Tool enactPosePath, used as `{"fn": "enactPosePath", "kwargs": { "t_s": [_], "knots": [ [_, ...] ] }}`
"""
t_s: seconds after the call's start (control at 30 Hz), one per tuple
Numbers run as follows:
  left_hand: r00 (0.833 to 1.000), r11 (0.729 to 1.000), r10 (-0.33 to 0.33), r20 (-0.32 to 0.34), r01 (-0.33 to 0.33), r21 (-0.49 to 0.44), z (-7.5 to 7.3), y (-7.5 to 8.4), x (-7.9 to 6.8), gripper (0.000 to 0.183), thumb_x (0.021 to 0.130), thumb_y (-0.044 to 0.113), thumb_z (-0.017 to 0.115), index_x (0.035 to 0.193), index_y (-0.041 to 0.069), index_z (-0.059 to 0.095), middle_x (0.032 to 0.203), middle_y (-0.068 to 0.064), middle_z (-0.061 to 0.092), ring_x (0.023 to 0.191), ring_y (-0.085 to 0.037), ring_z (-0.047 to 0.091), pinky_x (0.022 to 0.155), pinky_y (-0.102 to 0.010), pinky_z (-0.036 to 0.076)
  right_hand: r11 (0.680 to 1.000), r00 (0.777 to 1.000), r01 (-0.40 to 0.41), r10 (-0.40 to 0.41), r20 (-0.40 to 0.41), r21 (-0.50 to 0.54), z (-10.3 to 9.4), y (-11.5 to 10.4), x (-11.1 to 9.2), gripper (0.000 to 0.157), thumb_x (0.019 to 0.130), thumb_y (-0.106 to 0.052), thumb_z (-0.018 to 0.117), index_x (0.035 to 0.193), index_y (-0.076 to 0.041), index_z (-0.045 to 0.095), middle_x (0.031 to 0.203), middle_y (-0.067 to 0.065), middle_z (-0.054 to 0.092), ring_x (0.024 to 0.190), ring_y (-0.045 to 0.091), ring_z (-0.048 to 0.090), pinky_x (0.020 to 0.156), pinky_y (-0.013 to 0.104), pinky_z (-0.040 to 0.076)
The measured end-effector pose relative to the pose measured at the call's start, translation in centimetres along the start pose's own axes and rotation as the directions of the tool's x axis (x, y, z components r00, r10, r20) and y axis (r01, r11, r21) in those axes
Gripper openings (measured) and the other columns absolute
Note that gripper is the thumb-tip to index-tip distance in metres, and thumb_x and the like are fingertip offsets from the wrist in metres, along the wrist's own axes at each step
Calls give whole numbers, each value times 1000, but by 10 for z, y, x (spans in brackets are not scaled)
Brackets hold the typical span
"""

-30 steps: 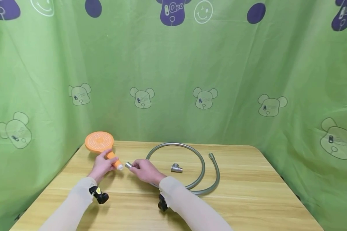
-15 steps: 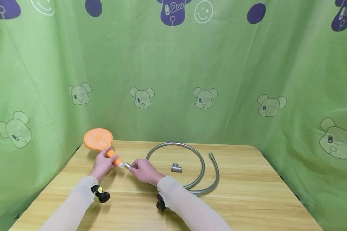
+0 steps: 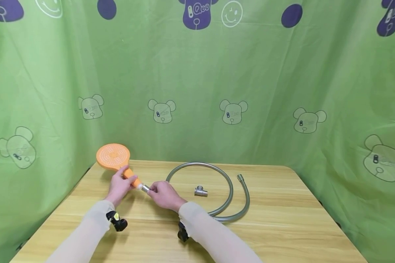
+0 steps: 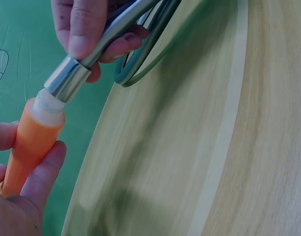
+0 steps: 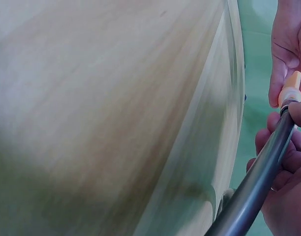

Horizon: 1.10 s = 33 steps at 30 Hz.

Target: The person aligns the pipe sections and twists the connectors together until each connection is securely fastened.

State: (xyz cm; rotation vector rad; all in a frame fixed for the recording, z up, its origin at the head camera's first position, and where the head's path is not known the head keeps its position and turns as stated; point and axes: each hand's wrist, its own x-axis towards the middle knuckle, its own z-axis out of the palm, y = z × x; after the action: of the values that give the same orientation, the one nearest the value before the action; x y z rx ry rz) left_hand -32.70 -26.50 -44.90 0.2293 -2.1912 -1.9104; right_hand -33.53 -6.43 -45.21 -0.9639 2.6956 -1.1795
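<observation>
An orange shower head [image 3: 113, 156] with a round, dotted face is gripped by its handle in my left hand [image 3: 120, 185]. Its white threaded end [image 4: 48, 104] points toward the right hand. My right hand [image 3: 166, 195] pinches a grey shower hose [image 4: 113, 34] just behind its silver end nut [image 4: 68, 78]. In the left wrist view the nut meets the white end at a slight tilt; whether any thread has caught I cannot tell. From the right hand the hose loops across the table, and its other end fitting [image 3: 240, 177] lies free at the right.
A small chrome tee-shaped valve [image 3: 200, 191] lies inside the hose loop on the wooden table [image 3: 283, 219]. Green printed curtains [image 3: 197, 142] hang behind the table and at both sides. A small black camera is strapped to each wrist.
The shower head has risen slightly and its white end has closed the gap to the hose nut, so the two now touch. My right hand has barely moved.
</observation>
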Motion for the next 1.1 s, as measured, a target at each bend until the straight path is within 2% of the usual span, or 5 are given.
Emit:
{"fn": "enactPosePath", "kwargs": {
  "t_s": [0.37, 0.67, 0.9, 1.1],
  "knots": [
    [1000, 1000, 8, -9, -8, 19, 4, 2, -3, 74, 97, 4, 62, 160, 6, 23, 151, -34, 34, 118, -41, 58, 81, -21, 59, 1000, 1000, -17, 17, -23, -2, 2, -1, 0, 15, 97, -23, 66, 94, -11, 74, 74, -9, 64, 60, 5, 51, 55, 20, 46],
    [999, 998, 38, -20, -36, 60, 5, 4, -2, 75, 97, 6, 64, 160, 7, 22, 150, -33, 36, 117, -39, 58, 82, -22, 59, 1000, 999, -8, 7, -44, -7, 2, -2, 2, 15, 97, -23, 66, 94, -11, 75, 75, -9, 65, 60, 5, 52, 55, 20, 46],
    [998, 990, 59, -27, -55, 130, 5, 8, -4, 69, 95, 8, 67, 155, 6, 34, 143, -32, 44, 107, -33, 64, 77, -21, 60, 1000, 999, -5, 4, -52, -28, 2, -2, 1, 15, 97, -23, 66, 91, -12, 75, 71, -9, 63, 57, 5, 50, 51, 21, 44],
    [998, 986, 52, -19, -48, 159, 6, 8, -4, 65, 95, 11, 68, 153, 6, 39, 141, -31, 47, 108, -33, 64, 77, -21, 60, 999, 999, -20, 18, -51, -27, 2, -1, 0, 15, 97, -24, 65, 90, -13, 74, 70, -10, 62, 56, 5, 50, 51, 21, 44]
  ]
}}
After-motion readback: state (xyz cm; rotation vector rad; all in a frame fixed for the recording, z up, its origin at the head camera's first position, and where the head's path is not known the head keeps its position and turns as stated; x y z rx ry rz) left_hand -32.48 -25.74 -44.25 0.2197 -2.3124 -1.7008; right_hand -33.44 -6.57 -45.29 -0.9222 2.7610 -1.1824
